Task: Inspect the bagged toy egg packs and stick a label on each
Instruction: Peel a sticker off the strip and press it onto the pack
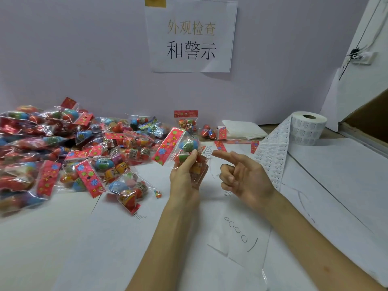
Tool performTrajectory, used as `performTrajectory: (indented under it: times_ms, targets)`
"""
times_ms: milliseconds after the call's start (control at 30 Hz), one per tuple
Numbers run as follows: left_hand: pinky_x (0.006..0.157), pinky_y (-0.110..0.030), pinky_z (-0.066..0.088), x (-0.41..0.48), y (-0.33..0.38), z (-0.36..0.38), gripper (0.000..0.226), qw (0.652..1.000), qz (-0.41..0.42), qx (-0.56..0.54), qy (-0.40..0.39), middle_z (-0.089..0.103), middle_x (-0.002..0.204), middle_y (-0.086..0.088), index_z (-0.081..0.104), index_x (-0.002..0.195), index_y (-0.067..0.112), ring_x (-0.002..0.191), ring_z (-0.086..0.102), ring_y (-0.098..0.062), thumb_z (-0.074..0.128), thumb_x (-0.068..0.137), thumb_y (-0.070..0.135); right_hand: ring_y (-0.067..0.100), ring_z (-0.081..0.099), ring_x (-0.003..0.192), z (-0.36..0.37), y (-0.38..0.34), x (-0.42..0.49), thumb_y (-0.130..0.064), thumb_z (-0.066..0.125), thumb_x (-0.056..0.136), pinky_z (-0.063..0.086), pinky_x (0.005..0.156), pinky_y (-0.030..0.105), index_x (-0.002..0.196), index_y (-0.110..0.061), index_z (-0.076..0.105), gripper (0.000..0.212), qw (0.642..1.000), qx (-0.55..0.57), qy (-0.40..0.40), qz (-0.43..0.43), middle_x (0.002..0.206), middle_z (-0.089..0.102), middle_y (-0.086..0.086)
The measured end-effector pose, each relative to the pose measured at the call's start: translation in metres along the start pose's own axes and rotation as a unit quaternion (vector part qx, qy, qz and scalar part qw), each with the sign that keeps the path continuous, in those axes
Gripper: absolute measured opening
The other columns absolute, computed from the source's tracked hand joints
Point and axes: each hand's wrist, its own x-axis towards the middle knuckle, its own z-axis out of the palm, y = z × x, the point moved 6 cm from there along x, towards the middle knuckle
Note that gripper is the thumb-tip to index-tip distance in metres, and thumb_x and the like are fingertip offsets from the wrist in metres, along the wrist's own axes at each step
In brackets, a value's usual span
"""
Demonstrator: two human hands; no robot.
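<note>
Holding a clear bagged toy egg pack (188, 144) upright above the paper-covered counter (336, 175), the left hand (184, 177) has its fingers and thumb curled round the lower part of the bag. A small white label (206, 151) sits at the pack's right edge. The right hand (245, 175) grips nothing: its index finger is straight, tip touching the label, and its other fingers curl loosely. A heap of more egg packs (63, 154) lies to the left. A label roll (306, 129) stands at the right, its strip trailing toward the hands.
</note>
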Motion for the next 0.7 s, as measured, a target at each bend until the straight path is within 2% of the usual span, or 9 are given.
performTrajectory:
  times_ms: [133, 333, 467, 700]
  targets:
    - [0.066, -0.026, 0.061, -0.0039, 0.0007, 0.0045, 0.028, 1.0, -0.004, 0.001, -0.012, 0.076, 0.099, -0.009, 0.066, 0.124, 0.008, 0.085, 0.074, -0.017, 0.067, 0.097, 0.016, 0.013, 0.028, 0.049, -0.0005, 0.0005, 0.0003, -0.038, 0.052, 0.091, 0.02, 0.054, 0.03, 0.114, -0.017, 0.078, 0.041, 1.0, -0.008, -0.002, -0.004, 0.053, 0.039, 0.003]
    - [0.071, -0.026, 0.06, -0.0081, 0.003, 0.008, 0.039, 1.0, 0.0, 0.006, -0.015, 0.074, 0.12, -0.015, 0.062, 0.135, 0.005, 0.098, 0.072, -0.021, 0.065, 0.098, 0.017, 0.014, 0.025, 0.051, -0.0006, 0.0006, 0.0007, -0.042, 0.057, 0.086, 0.028, 0.05, 0.026, 0.118, -0.017, 0.076, 0.045, 0.999, -0.039, 0.004, -0.004, 0.055, 0.038, 0.004]
    - [0.07, -0.025, 0.06, -0.0084, 0.004, 0.0082, 0.041, 1.0, 0.0, 0.004, -0.016, 0.072, 0.115, -0.014, 0.061, 0.137, 0.001, 0.095, 0.071, -0.02, 0.064, 0.098, 0.014, 0.012, 0.03, 0.05, -0.0008, -0.0001, 0.001, -0.042, 0.057, 0.084, 0.027, 0.051, 0.027, 0.115, -0.02, 0.078, 0.043, 0.999, -0.044, 0.005, -0.009, 0.056, 0.039, 0.004]
    - [0.08, -0.029, 0.058, -0.0072, 0.003, 0.0066, 0.043, 1.0, -0.003, 0.015, -0.014, 0.067, 0.131, -0.023, 0.059, 0.137, -0.003, 0.106, 0.068, -0.025, 0.066, 0.096, 0.008, 0.013, 0.028, 0.051, -0.0017, 0.001, 0.0022, -0.038, 0.054, 0.086, 0.027, 0.051, 0.026, 0.119, -0.021, 0.076, 0.043, 0.999, -0.048, -0.004, -0.01, 0.057, 0.039, 0.004]
